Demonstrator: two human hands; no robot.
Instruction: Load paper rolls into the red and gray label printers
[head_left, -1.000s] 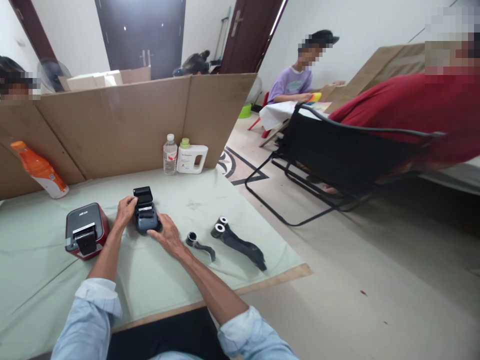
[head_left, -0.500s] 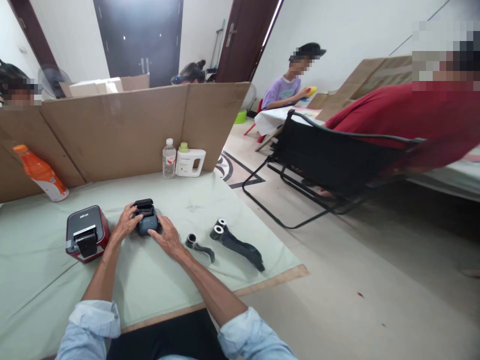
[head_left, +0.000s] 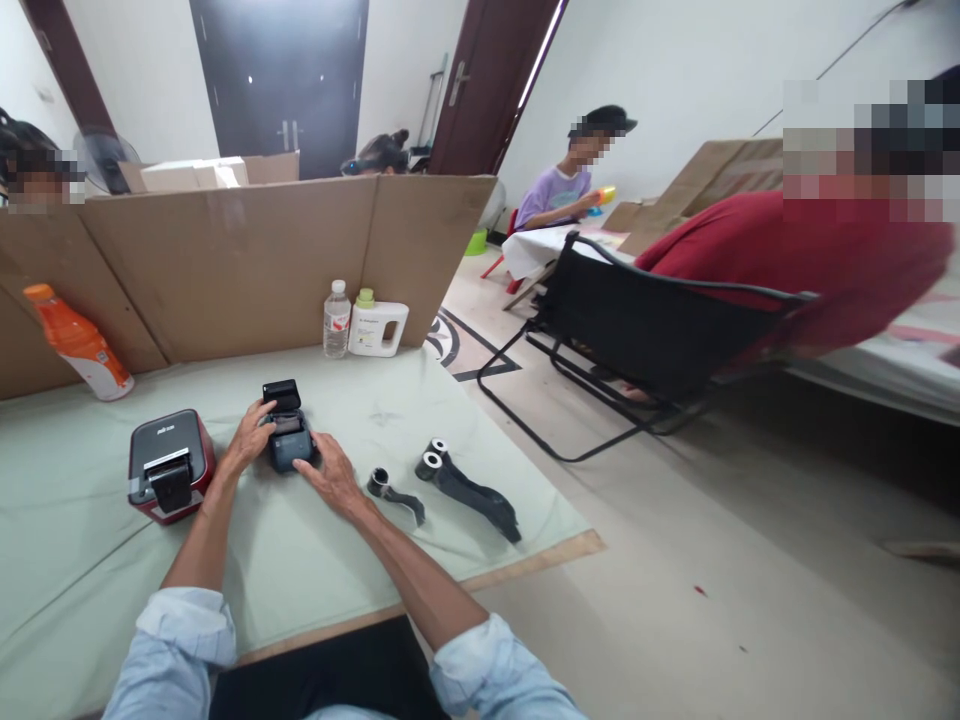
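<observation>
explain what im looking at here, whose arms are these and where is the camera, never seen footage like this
There is no machine here. The camera sits on a person's head, looking forward and down, so the two arms coming in from the bottom are that person's own.

Their left hand and right hand both rest on a small dark printer with its lid up, one hand on each side. Whether either has a firm grip on it is hard to tell.

It lies on a pale green table cover. Left of it is a red and black printer. To the right lie a small black roll holder and a larger black part with two rolls. At the back, against a cardboard screen, stand a water bottle, a white jug and an orange bottle.

Other people sit nearby.
</observation>
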